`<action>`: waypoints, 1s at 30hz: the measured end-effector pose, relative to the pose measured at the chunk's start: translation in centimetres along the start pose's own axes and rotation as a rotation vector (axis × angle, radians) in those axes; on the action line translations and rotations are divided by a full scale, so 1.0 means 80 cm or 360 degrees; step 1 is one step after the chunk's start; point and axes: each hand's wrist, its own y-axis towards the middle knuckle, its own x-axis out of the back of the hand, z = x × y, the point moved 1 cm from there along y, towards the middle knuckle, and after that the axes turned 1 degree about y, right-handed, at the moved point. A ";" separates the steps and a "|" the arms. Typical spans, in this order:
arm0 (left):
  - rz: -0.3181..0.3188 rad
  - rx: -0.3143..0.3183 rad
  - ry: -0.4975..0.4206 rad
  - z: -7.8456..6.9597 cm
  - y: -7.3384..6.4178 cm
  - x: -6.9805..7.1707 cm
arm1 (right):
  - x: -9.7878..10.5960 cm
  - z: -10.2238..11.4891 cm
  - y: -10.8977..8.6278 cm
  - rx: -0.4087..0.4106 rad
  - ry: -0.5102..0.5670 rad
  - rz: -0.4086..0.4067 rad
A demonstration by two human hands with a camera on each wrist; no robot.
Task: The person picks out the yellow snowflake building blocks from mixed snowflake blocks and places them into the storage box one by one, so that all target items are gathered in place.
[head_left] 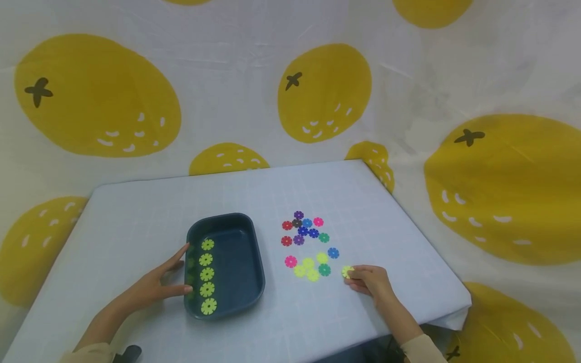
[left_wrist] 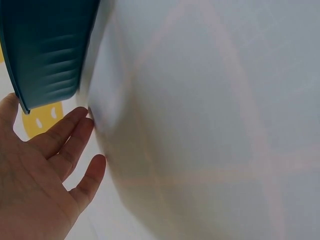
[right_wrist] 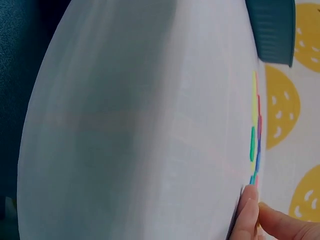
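A dark blue-green tray (head_left: 238, 275) stands on the table, with several yellow-green notched discs (head_left: 207, 274) lined up in a column along its left side. My left hand (head_left: 156, 287) touches the tray's left rim, its fingers spread. In the left wrist view, this hand (left_wrist: 37, 175) rests against the tray's edge (left_wrist: 47, 65). Right of the loose discs, my right hand (head_left: 373, 281) pinches a yellow-green notched disc (head_left: 346, 271) between thumb and fingers. The right wrist view shows the right hand (right_wrist: 250, 220) low in the corner, with the held disc mostly hidden.
Between tray and right hand lie loose notched discs: several yellow-green ones (head_left: 308, 263), two pink-red ones (head_left: 286, 241) at the left, and purple, blue, green, pink and black ones behind. A white cloth (head_left: 150, 222) covers the table. A lemon-patterned curtain (head_left: 236, 101) hangs behind.
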 end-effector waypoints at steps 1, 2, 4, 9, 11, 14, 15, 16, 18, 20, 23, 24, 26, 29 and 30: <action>-0.0002 -0.0001 -0.0001 0.000 0.000 0.000 | 0.000 0.000 0.000 -0.0009 0.0011 -0.0004; -0.0003 -0.0001 -0.0001 -0.001 -0.001 0.000 | 0.000 0.000 0.000 -0.0015 0.0021 -0.0004; -0.0006 -0.0001 -0.0001 -0.001 -0.001 0.001 | 0.000 0.000 0.000 -0.0025 0.0041 -0.0001; -0.0005 -0.0003 -0.0004 -0.001 -0.001 0.001 | -0.001 0.000 -0.001 -0.0029 0.0055 0.0006; -0.0002 0.0005 -0.0002 -0.001 -0.001 0.001 | -0.002 0.000 -0.002 -0.0033 0.0055 0.0002; 0.0006 0.0021 0.0000 -0.001 -0.001 0.000 | -0.003 0.001 -0.003 -0.0035 0.0053 0.0002; 0.0010 0.0027 0.0001 -0.001 -0.001 0.000 | -0.004 0.002 -0.003 -0.0031 0.0048 0.0005; 0.0015 0.0031 0.0000 -0.001 -0.001 -0.001 | -0.004 0.003 -0.003 -0.0025 0.0045 0.0007; 0.0015 0.0033 -0.0004 0.000 0.000 -0.001 | -0.006 0.005 -0.005 -0.0013 0.0041 0.0018; 0.0012 0.0028 -0.0002 0.000 0.000 -0.001 | -0.007 0.007 -0.006 -0.0006 0.0042 0.0024; 0.0002 0.0019 0.0003 0.000 0.000 -0.001 | -0.009 0.009 -0.008 0.0003 0.0045 0.0044; -0.0003 0.0015 0.0005 0.000 -0.001 -0.001 | -0.010 0.010 -0.009 0.0004 0.0047 0.0048; -0.0002 0.0018 0.0008 0.000 -0.001 -0.002 | -0.011 0.011 -0.010 0.0003 0.0043 0.0054; 0.0003 0.0022 0.0002 -0.001 -0.001 -0.001 | -0.014 0.014 -0.013 0.0007 0.0030 0.0060; 0.0003 0.0021 0.0000 -0.001 -0.001 -0.001 | -0.015 0.014 -0.013 0.0006 0.0025 0.0059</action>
